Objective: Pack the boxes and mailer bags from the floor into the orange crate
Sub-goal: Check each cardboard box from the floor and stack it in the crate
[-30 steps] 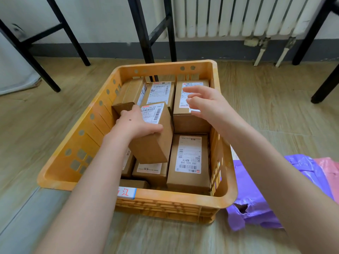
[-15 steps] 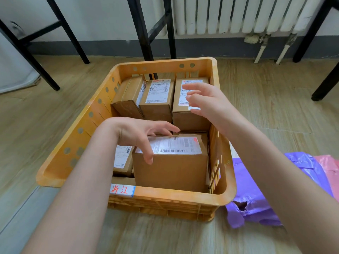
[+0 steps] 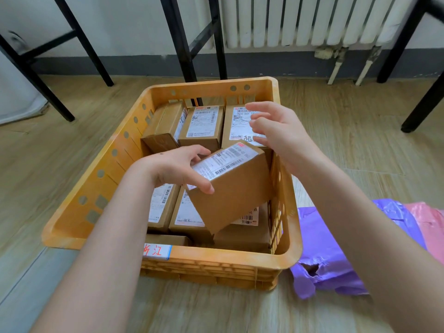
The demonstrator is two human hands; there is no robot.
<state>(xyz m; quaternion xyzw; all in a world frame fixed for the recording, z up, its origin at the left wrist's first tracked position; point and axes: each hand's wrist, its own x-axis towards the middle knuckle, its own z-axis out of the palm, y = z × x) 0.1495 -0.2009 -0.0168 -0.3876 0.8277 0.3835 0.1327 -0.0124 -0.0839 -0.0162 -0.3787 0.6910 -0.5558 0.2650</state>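
Observation:
The orange crate (image 3: 79,212) stands on the wooden floor and holds several labelled cardboard boxes. My left hand (image 3: 177,168) grips one brown box (image 3: 237,191) by its left end, tilted, above the packed boxes at the crate's right side. My right hand (image 3: 281,133) hovers over the box's far right corner with fingers spread and relaxed, holding nothing. Three boxes (image 3: 204,126) stand in the crate's back row. A purple mailer bag (image 3: 331,248) and a pink mailer bag (image 3: 430,227) lie on the floor right of the crate.
Black metal table legs (image 3: 182,39) stand behind the crate, with more at the left and right edges. A white radiator (image 3: 300,20) hangs on the back wall. A white label with red writing (image 3: 156,251) is stuck on the crate's near rim.
The box in my left hand has gone from lying level in the crate's near right part to being lifted and tilted. My right hand stayed above the back right box.

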